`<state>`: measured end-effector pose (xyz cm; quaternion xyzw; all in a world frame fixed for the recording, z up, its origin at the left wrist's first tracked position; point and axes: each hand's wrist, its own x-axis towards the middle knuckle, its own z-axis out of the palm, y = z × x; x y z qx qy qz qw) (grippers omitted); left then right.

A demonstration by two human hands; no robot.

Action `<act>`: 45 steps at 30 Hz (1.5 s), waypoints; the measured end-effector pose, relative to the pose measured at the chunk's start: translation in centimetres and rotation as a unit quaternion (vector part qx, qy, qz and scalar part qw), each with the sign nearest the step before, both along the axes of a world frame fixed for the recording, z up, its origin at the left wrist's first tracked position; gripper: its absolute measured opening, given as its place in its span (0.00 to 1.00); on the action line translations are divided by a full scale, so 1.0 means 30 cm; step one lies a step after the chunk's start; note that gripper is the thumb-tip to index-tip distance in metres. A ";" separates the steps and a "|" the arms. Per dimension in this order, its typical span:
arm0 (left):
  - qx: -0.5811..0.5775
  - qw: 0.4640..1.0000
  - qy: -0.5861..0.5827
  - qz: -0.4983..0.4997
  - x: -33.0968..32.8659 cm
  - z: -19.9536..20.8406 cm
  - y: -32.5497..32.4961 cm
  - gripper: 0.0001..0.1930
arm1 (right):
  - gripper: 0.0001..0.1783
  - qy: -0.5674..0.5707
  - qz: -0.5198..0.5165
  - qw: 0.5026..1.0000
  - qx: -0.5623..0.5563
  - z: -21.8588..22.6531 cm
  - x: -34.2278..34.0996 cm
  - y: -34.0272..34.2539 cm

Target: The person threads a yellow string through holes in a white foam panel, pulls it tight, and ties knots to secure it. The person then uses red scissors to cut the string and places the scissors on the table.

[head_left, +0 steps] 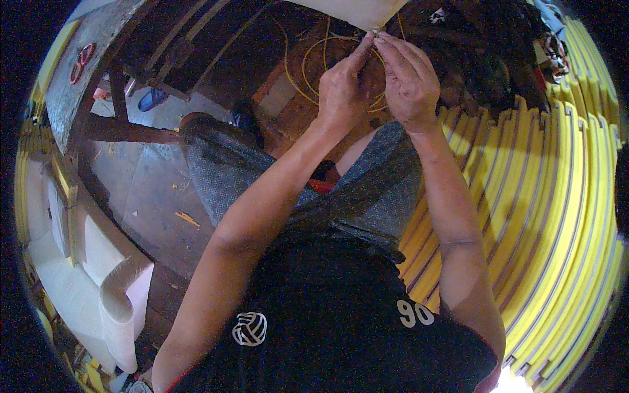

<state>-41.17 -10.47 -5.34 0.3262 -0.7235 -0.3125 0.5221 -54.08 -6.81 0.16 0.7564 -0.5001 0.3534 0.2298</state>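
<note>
Up at 12 o'clock, the left hand [341, 92] and right hand [411, 82] (fingertips together) pinch thin yellow cord [308, 65] by a white sheet's [357, 12] edge.

From my remote seat I see a black sleeveless shirt [327, 314] with a small white ball-shaped emblem [249, 328] on the chest and white numerals [415, 313] below the right grip's arm. A thin red edging runs along its lower hem. Both forearms are bare, without watch or bands. Below the grips, grey shorts [262, 177] with a fine speckled pattern cover both thighs.
</note>
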 end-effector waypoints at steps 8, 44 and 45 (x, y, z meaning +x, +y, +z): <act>-0.016 1.000 0.003 0.003 -0.002 -0.015 -0.008 0.34 | 0.21 -0.018 -0.001 1.000 0.001 -0.010 -0.004 -0.009; -0.005 1.000 0.002 0.007 -0.004 -0.016 -0.003 0.35 | 0.10 -0.100 -0.039 0.986 0.127 0.105 0.012 -0.035; 0.004 1.000 0.000 0.009 -0.008 -0.015 0.000 0.35 | 0.10 -0.134 -0.036 0.980 0.142 0.114 0.008 -0.038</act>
